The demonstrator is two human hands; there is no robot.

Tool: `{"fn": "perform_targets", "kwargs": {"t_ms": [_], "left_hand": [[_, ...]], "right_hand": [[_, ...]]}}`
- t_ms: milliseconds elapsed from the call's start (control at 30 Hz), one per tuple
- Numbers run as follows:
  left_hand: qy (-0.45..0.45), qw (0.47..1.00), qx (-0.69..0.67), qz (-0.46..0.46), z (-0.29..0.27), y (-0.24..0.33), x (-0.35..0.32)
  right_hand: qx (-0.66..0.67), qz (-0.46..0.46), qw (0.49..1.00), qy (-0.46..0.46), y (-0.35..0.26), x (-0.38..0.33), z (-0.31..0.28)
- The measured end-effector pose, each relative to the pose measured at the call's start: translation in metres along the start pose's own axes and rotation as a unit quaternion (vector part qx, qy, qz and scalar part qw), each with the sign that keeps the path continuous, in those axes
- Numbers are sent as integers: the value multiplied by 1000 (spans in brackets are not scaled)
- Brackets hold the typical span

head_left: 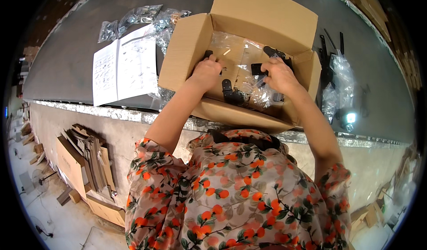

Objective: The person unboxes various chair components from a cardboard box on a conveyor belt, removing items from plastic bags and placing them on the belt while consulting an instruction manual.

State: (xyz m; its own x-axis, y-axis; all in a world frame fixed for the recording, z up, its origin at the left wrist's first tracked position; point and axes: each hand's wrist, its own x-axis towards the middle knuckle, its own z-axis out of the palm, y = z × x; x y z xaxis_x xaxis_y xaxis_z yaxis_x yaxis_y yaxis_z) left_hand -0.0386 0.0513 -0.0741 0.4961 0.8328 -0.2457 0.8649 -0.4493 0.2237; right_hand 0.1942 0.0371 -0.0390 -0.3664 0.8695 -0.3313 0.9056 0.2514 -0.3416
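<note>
An open cardboard box (185, 49) stands on the dark tabletop, its flaps folded outward. Both hands reach down into it. My left hand (206, 75) is closed at the left inner wall, its fingers curled round a black part that shows only in bits. On the right side, my right hand (280, 75) pinches a flat black plate (257, 69). Beyond it lie more black parts (275, 52), partly covered by the hand. A black bracket (229, 92) rests between my hands near the front wall, beside a clear plastic bag (265, 95). A small pale wooden dowel (227, 52) lies farther back.
An unfolded printed sheet (125, 67) lies left of the box, with several bags of hardware (147, 14) behind it. Black rods (326, 63) and clear plastic bags (341, 81) lie to the right. Below the table edge at left, cardboard sheets (86, 161) stand stacked.
</note>
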Motion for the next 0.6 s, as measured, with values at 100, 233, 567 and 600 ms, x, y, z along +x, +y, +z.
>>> {"fn": "perform_targets", "kwargs": {"t_ms": [100, 233, 567, 600], "left_hand": [[-5, 1000, 2, -1, -1, -1, 0], [-12, 1000, 10, -1, -1, 0, 2], [8, 1000, 18, 6, 2, -1, 2], [12, 1000, 16, 11, 1, -2, 1]], "right_hand": [[-17, 27, 998, -53, 4, -11, -2], [-21, 50, 994, -95, 19, -14, 10], [-3, 50, 999, -19, 30, -10, -4], [3, 49, 999, -14, 30, -10, -9]]}}
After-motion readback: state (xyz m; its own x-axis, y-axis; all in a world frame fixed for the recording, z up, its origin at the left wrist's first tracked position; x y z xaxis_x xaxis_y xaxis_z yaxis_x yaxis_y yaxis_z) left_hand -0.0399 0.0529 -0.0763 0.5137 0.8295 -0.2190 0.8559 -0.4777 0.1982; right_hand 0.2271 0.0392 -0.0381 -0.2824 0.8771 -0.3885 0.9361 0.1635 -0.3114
